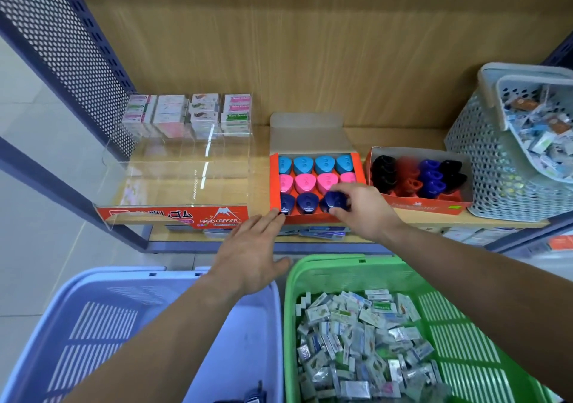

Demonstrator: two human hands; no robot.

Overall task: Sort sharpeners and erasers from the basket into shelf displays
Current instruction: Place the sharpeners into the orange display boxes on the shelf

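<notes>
An orange sharpener box (274,185) on the wooden shelf holds rows of light blue, pink and dark blue sharpeners. My right hand (364,208) grips a dark blue sharpener (335,201) at the box's front row, right side. My left hand (251,253) is flat, its fingertips touching the box's front left corner. A clear acrylic eraser display (173,182) with a red "Hard Eraser" label stands to the left, with stacked erasers (189,114) at its back. Below me a green basket (310,281) holds several wrapped erasers (359,340).
A second orange box (418,207) of black, red and blue sharpeners sits right of the first. A grey perforated basket (486,160) of mixed items stands at the shelf's right end. A lilac basket (102,319) is at lower left. Perforated shelf side panel (68,46) on the left.
</notes>
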